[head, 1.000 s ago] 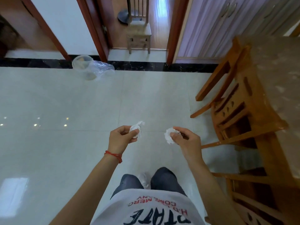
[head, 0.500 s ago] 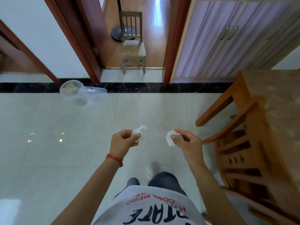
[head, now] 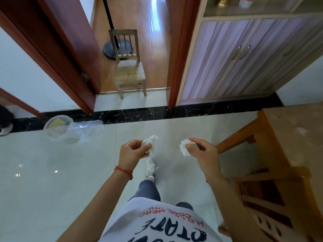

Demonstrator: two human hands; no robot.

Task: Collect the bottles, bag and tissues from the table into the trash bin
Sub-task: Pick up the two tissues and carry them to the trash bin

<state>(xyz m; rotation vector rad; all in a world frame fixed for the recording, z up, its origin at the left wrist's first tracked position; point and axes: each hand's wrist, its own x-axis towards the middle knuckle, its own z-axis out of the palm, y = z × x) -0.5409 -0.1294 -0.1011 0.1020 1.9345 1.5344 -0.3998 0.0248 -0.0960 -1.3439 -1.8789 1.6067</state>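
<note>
Above the tiled floor (head: 52, 198), the left hand (head: 133, 151) pinches one crumpled tissue (head: 150, 142) and the right hand (head: 201, 151) pinches another tissue (head: 185, 148), so the carrying step seems in hand, and next both must reach the clear-lined trash bin (head: 57, 126) near the doorway

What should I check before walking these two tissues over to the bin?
1. Left hand pinches its crumpled tissue: ok.
2. Right hand pinches the other tissue: ok.
3. Trash bin located, on its side by the black floor border with a clear bag spilling out: not ok for dropping.
4. Tiled floor toward the bin free of obstacles: ok.
5. Table cleared of bottles and bag: cannot tell.
</note>
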